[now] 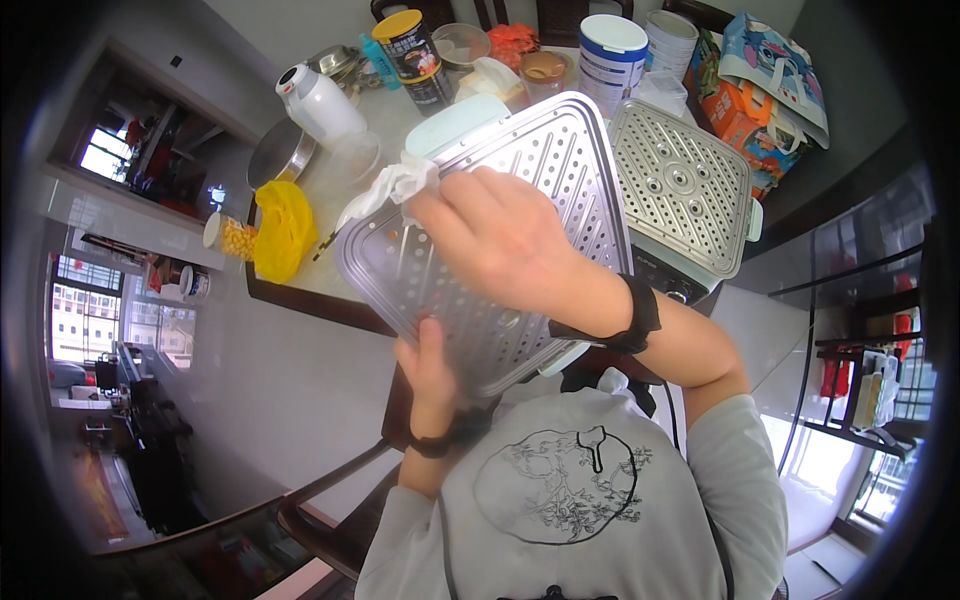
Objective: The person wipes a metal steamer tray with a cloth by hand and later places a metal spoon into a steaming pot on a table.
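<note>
My left hand (433, 371) grips the near left edge of a perforated metal steamer tray (574, 142), thumb on top, holding it tilted in front of me. A pale green handle (564, 358) shows at the tray's near edge. Over its upper face reaches my right hand (502, 232), closed on a crumpled white tissue or thin cloth (401, 182) at the far left corner. That hand and forearm hide part of the holes and ribs. A second perforated steamer tray (679, 176) rests to the right on an electric cooker base (660, 271) with a knob.
Along the table's back stand a white thermos jug (319, 105), a yellow-lidded can (409, 56) and a white-and-blue tub (611, 60). A yellow plastic bag (283, 232) and a snack jar (231, 236) sit at the left edge. Printed bags (776, 97) stand right. A wooden chair (330, 517) is near me.
</note>
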### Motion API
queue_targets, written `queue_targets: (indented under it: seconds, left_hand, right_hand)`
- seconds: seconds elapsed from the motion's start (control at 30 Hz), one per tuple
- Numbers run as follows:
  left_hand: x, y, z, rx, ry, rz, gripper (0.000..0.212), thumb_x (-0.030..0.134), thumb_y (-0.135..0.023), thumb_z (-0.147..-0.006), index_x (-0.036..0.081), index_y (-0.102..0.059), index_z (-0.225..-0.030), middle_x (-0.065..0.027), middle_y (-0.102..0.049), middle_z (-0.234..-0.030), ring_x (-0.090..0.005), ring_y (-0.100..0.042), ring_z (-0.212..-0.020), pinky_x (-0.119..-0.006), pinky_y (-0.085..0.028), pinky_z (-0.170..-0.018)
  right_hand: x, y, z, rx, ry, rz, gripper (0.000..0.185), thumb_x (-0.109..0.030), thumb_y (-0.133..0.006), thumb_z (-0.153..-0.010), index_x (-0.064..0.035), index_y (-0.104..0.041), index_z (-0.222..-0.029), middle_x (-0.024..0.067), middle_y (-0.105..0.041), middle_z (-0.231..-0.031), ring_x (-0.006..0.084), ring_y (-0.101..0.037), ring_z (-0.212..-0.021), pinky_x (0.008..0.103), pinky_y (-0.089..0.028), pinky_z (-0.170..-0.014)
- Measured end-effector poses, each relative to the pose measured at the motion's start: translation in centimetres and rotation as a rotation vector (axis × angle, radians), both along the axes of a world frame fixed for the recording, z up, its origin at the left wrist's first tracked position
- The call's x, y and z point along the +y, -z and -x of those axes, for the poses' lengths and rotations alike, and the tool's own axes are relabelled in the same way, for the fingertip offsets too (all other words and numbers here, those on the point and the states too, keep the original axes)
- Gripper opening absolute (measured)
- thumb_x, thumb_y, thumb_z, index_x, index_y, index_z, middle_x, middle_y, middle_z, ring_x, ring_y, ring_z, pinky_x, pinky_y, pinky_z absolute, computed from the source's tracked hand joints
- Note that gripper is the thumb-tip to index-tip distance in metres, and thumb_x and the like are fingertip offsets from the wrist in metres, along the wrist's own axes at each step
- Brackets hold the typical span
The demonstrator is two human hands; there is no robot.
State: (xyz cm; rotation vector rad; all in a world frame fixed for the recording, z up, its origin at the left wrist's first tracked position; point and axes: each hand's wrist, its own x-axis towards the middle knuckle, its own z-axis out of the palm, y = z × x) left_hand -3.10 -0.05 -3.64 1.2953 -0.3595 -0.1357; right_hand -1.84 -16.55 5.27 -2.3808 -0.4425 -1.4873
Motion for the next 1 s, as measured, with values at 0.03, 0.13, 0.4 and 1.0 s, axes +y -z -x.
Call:
queue_targets:
  seconds: [0.03,0.13,0.4,1.0]
  left_hand:
    - [0.1,0.1,0.0,0.0,-0.012,-0.016,0.036,0.019,-0.044,-0.088,-0.009,-0.046,-0.111,-0.0151,-0.053,-0.106,-0.0193,-0.051,-0.096,-0.032,-0.04,-0.083]
    - [0.1,0.1,0.2,0.002,-0.002,-0.011,0.036,0.019,-0.043,-0.089,-0.009,-0.046,-0.111,-0.0154,-0.053,-0.106,-0.0194,-0.051,-0.095,-0.032,-0.04,-0.082]
    - [-0.1,-0.3,0.2,0.004,0.017,0.029,0.04,0.023,-0.047,-0.087,-0.009,-0.046,-0.111,-0.0145,-0.054,-0.105,-0.0193,-0.052,-0.094,-0.031,-0.041,-0.083]
    - [0.6,-0.2,0.5,-0.023,-0.063,0.018,0.035,0.02,-0.045,-0.088,-0.008,-0.046,-0.11,-0.0156,-0.054,-0.103,-0.0201,-0.054,-0.09,-0.032,-0.044,-0.079]
  right_hand:
    - [0.1,0.0,0.0,0.004,0.017,-0.007,0.026,-0.001,-0.055,-0.057,-0.0044,-0.056,-0.083,0.0055,-0.048,-0.068,0.0189,-0.048,-0.056,0.0277,-0.04,-0.047]
    - [0.0,0.9,-0.5,-0.089,0.044,-0.015,0.023,-0.007,-0.055,-0.058,-0.0026,-0.053,-0.081,0.0043,-0.043,-0.068,0.0156,-0.047,-0.059,0.0249,-0.039,-0.048]
    - [-0.5,1.9,-0.7,-0.099,0.086,-0.089,0.031,0.004,-0.056,-0.054,-0.0019,-0.058,-0.084,0.006,-0.049,-0.069,0.0198,-0.048,-0.056,0.0279,-0.039,-0.047]
    - [-2.9,1.2,-0.4,-0.174,0.022,-0.296,0.032,0.008,-0.056,-0.061,-0.0037,-0.057,-0.091,0.0068,-0.051,-0.071,0.0214,-0.051,-0.058,0.0289,-0.041,-0.048]
